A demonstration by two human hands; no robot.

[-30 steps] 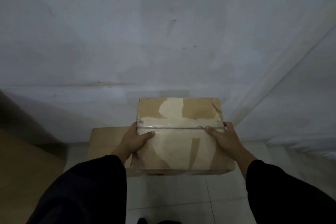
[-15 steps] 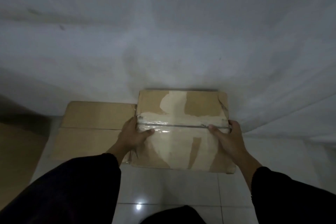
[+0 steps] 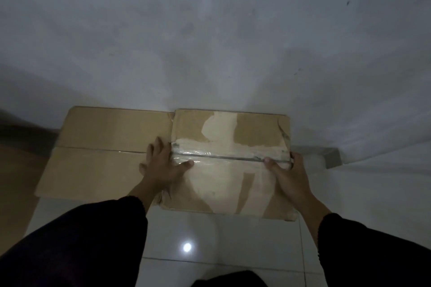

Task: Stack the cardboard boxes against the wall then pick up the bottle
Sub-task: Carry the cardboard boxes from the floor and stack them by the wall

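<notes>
A taped cardboard box [image 3: 233,170] sits at the foot of the pale wall [image 3: 210,42], its far edge against it. Its top is patched with torn, lighter areas and has a shiny strip of tape along the middle seam. Just to its left lies a plain cardboard box [image 3: 105,147], also against the wall. The two boxes touch side by side along one edge, and the taped one reaches nearer to the person.

The person's left hand [image 3: 163,165] lies at the taped box's left edge. Its fingers are spread and fairly straight over the plain box, and its thumb is laid on the tape. The right hand [image 3: 289,177] grips the taped box's right edge, thumb on top by the seam and fingers curled down over the side.

Dark sleeves [image 3: 81,240] cover both forearms. The white tiled floor [image 3: 233,235] shows a small bright glint of light [image 3: 187,247]
</notes>
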